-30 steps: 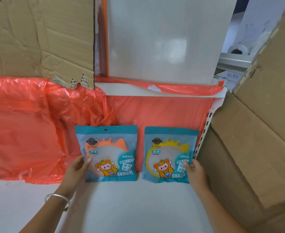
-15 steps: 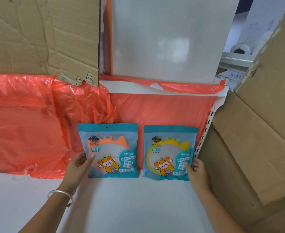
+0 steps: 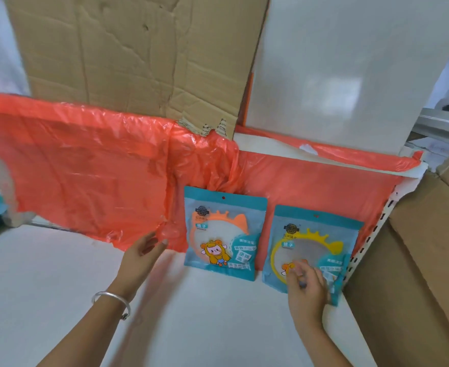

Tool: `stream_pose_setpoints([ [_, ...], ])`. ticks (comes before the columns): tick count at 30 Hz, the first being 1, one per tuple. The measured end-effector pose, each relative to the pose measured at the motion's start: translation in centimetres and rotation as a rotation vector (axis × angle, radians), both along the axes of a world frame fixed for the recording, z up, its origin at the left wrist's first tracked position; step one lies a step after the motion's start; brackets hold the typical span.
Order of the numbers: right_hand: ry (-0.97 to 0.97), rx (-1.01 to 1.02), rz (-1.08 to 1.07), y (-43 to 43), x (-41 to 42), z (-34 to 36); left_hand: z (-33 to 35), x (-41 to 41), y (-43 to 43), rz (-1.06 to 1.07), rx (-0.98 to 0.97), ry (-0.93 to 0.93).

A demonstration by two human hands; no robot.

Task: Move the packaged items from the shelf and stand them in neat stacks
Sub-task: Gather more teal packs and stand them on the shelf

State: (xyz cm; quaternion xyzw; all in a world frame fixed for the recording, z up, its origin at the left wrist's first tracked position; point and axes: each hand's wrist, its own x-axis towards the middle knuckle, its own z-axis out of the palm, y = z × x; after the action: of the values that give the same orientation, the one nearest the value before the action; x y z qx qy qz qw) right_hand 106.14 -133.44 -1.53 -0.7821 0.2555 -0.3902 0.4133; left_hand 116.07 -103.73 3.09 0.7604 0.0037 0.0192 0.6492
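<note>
The white shelf (image 3: 218, 327) is the biggest thing here, a flat pale floor under both arms. Behind it a big brown cardboard sheet (image 3: 138, 54) stands up on the left and a shiny white board (image 3: 337, 75) stands up on the right. A crinkly orange plastic sheet (image 3: 85, 168) hangs along the back, below them. A brown cardboard box (image 3: 416, 260) fills the right side. Two blue packs stand on the shelf and lean back on the plastic. The orange-ring pack (image 3: 223, 231) is on the left (it has a little cartoon kid on the front). The yellow-ring pack (image 3: 313, 242) is just beside it on the right, close to the box, with a thin gap between the two. The left hand (image 3: 141, 256) is loose and wide with its fingers spread. It holds nothing and floats near the bottom edge of the plastic, a bit left of the orange-ring pack. The right hand (image 3: 306, 290) is on the lower front of the yellow-ring pack. It is blurry, so I cannot tell if it grips the pack or only touches it. A thin silver bracelet (image 3: 112, 300) sits on the left wrist.
</note>
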Motion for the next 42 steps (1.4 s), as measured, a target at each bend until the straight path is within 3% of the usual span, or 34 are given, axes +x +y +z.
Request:
stream_pose_setpoints([
  [7,-0.075,-0.073,0.511,18.0,6.8,2.3,2.3,-3.7,15.3,0.186,-0.001,0.017],
  [15,0.214,0.046,0.919,43.9,9.7,4.6,3.3,-10.0,39.8,0.567,0.106,0.042],
  [19,0.287,0.077,0.98,54.2,10.2,5.8,3.9,-12.8,49.5,0.682,0.106,0.037],
  [25,0.299,0.09,1.101,64.2,11.8,7.3,1.1,-11.8,61.2,0.688,0.088,0.113],
  [28,0.265,0.095,1.128,68.1,14.1,8.1,3.9,-10.4,61.9,0.699,0.069,0.106],
  [36,0.288,0.098,1.157,77.4,23.9,9.9,5.4,-0.5,68.2,0.681,0.105,0.074],
  [42,0.442,0.057,1.183,82.7,32.4,10.8,6.6,7.8,74.9,0.692,0.126,0.082],
])
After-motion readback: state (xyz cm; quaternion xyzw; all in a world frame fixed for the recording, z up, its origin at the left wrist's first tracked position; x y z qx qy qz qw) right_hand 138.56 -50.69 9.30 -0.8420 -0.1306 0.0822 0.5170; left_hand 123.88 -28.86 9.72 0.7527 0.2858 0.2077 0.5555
